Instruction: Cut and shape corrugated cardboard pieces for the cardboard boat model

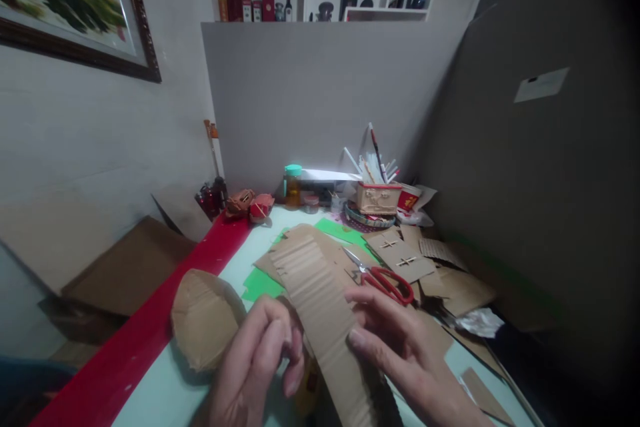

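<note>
A long strip of corrugated cardboard rises at a slant from the bottom edge, its ridged side toward me. My right hand grips the strip's right edge, with thumb and fingertips against it. Along the left edge, my left hand has its fingers curled in; what they hold, if anything, is hidden. A yellowish thing shows in part below that hand, too blurred to name. Left of it sits a shallow, many-sided cardboard bowl. Red-handled scissors lie beyond my right hand, blades partly apart.
Flat cardboard pieces pile up at the right, one bearing small stick crosses. Green paper lies under cardboard. At the back stand a teal-lidded jar and a pen box. A grey panel walls the right side.
</note>
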The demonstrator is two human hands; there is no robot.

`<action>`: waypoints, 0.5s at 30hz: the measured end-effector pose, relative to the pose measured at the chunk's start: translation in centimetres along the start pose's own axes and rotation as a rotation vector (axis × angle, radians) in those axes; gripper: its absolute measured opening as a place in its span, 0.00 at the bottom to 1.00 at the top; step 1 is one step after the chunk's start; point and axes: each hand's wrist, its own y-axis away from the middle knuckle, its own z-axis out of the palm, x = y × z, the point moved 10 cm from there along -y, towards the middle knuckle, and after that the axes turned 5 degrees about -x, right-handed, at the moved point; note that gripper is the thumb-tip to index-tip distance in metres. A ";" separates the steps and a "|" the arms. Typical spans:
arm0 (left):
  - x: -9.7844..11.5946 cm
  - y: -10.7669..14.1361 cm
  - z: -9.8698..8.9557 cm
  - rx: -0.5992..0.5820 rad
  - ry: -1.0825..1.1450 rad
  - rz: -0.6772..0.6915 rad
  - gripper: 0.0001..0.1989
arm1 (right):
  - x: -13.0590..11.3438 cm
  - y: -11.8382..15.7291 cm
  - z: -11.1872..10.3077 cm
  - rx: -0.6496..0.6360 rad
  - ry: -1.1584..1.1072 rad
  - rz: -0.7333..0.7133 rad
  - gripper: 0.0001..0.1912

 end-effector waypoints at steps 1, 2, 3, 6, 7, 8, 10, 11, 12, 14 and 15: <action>0.2 -0.1 0.3 -0.028 0.015 0.019 0.19 | -0.1 -0.1 -0.3 0.016 -0.010 -0.020 0.17; 0.4 -0.2 0.6 -0.057 0.029 0.032 0.19 | -0.2 -0.1 -0.4 0.026 -0.016 -0.028 0.16; 0.4 -0.2 0.9 -0.081 0.040 0.037 0.19 | -0.3 -0.2 -0.5 0.031 -0.016 -0.024 0.16; 0.2 -0.3 1.4 -0.132 0.040 0.025 0.23 | -0.6 -0.2 -0.7 0.048 0.021 0.004 0.17; 0.1 -0.3 1.5 -0.146 0.038 0.014 0.25 | -0.8 -0.1 -0.7 0.052 0.044 0.009 0.16; -0.1 -0.3 1.5 -0.157 0.034 0.000 0.27 | -1.1 -0.1 -0.7 0.057 0.071 0.008 0.16; -0.4 -0.3 1.4 -0.166 0.013 -0.032 0.27 | -1.7 0.0 -0.5 0.058 0.123 -0.002 0.13; -0.6 -0.3 1.3 -0.168 -0.007 -0.043 0.26 | -1.9 0.1 -0.4 0.053 0.151 -0.009 0.12; -0.6 -0.3 1.3 -0.173 -0.034 -0.043 0.23 | -2.0 0.1 -0.4 0.057 0.175 -0.013 0.12; -0.3 -0.4 1.5 -0.193 -0.097 -0.008 0.18 | -1.8 0.2 -0.5 0.066 0.191 -0.013 0.13; -0.1 -0.6 1.7 -0.208 -0.130 0.021 0.16 | -1.6 0.2 -0.7 0.073 0.182 -0.007 0.14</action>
